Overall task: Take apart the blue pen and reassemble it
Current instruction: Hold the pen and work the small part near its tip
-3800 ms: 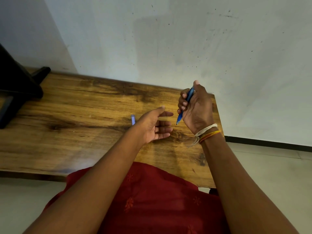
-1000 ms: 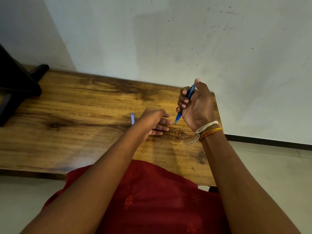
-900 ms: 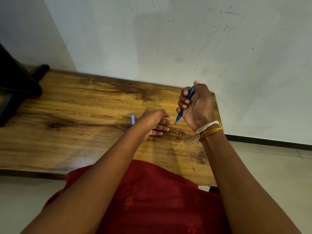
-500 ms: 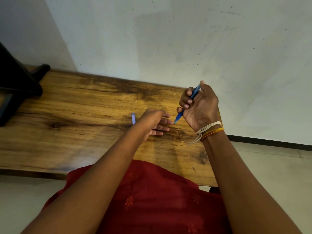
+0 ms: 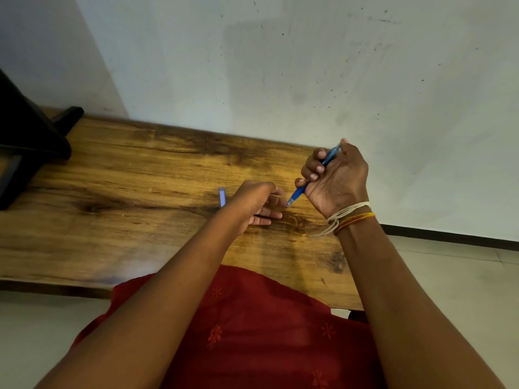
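Left hand (image 5: 257,202) curled since earlier, fingers pinching something unclear near tip | right hand (image 5: 335,179) fist-wraps blue pen (image 5: 314,175) | risk: small part drops, rolls off surface (image 5: 126,220)

**Bench layout, head view**

Table (image 5: 118,220) runs left to right, far edge against the wall (image 5: 280,66). Stand (image 5: 25,147) sits on the table's far-left end. Pen cap (image 5: 222,196) lies on the tabletop near centre, just left of the left hand (image 5: 257,203). Right hand (image 5: 334,178) is above the table's right end, right of the left hand, with the pen (image 5: 311,175) in it, tip toward the left hand's fingers. Lap (image 5: 252,327) is before the near edge. Floor (image 5: 449,276) lies right of the table.
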Tool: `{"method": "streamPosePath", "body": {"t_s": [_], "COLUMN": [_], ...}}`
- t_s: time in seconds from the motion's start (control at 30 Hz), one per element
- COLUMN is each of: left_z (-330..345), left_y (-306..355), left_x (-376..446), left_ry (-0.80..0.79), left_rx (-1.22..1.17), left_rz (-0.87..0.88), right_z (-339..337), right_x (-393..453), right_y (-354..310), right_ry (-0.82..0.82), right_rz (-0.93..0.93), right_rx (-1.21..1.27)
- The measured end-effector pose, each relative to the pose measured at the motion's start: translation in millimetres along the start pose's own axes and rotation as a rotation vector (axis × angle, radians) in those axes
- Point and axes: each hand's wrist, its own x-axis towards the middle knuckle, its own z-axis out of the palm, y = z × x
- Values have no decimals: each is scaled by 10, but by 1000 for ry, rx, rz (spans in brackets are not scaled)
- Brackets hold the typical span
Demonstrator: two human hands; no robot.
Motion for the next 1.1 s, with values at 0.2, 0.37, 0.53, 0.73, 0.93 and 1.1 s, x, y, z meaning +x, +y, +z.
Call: {"method": "streamPosePath", "body": {"t_s": [0.2, 0.37, 0.53, 0.73, 0.93, 1.1], "left_z": [41, 48, 42, 28, 21, 29], "left_y": [5, 7, 6, -6, -7, -9], "left_x": [-11, -10, -11, -3, -12, -15], "left_ry": [-4, -4, -7, -8, 16, 18], "left_rx": [5, 8, 5, -36, -66, -59], "left_rz": [2, 8, 7, 11, 16, 11], "right_z": [-162, -175, -192, -237, -279, -265], "right_x": [23, 41, 51, 78, 81, 57], "right_y": [-69, -47, -55, -49, -43, -51], "right_ry": [39, 37, 47, 90, 124, 84], "right_rz": [39, 28, 25, 53, 62, 66], "right_rx": [190, 157, 194, 293, 366, 340]}}
